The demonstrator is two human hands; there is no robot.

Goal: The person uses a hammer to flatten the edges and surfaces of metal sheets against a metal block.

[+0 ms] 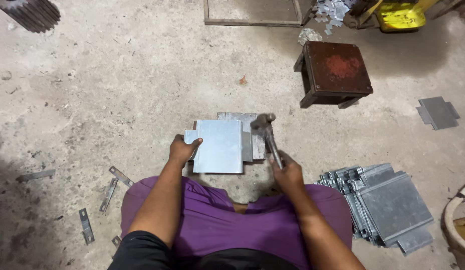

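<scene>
The left hand (183,149) pinched the metal sheet's (220,146) left edge; the right hand (287,172) gripped a raised hammer (265,131). A glancing blow could have kicked the sheet sideways or caught the fingers.

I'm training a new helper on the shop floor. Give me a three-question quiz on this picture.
1. Which hand holds the hammer?
2. True or false: the left hand rests on the metal sheet.
3. The stack of sheets lies on the person's: A) left B) right C) lap.

Key: 1. The right hand. 2. True; it grips the sheet's left edge. 3. B.
</scene>
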